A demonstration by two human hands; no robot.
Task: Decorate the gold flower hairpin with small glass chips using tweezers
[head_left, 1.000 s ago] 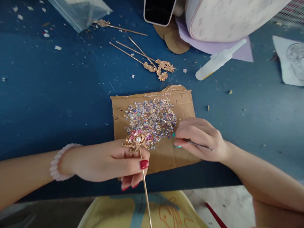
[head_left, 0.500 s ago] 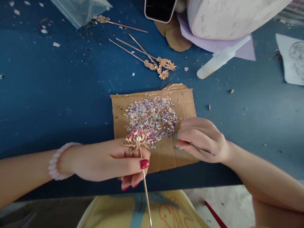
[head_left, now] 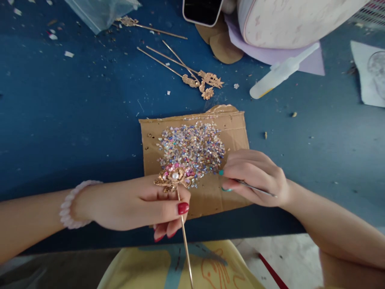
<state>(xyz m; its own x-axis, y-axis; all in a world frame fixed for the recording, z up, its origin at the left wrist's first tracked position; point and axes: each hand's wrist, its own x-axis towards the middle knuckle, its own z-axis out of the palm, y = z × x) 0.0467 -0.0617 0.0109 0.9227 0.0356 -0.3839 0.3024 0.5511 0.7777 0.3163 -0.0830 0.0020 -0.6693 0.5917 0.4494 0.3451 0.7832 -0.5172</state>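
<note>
My left hand (head_left: 141,206) is closed round the stem of a gold hairpin (head_left: 185,245). The pin's flower-shaped head, with a white pearl in the middle and pink chips along its upper petals, rests above my fingers. Its long stem points down past the table edge. In my right hand (head_left: 255,176) I pinch a thin metal tool (head_left: 257,189); its working tip is hidden by my fingers. That hand is over the right side of a cardboard piece (head_left: 234,132), beside a spread of small shiny multicoloured chips (head_left: 192,144).
Several more gold hairpins (head_left: 210,80) lie beyond the cardboard. A white squeeze bottle (head_left: 279,76) lies on its side at the right, near a purple sheet (head_left: 313,64) and a pale pouch (head_left: 288,24). A phone (head_left: 202,11) and a plastic bag (head_left: 100,14) are at the back.
Both hands hold nearly the same pose and keep their grips. The view has shifted very slightly; nothing on the table has visibly moved.
</note>
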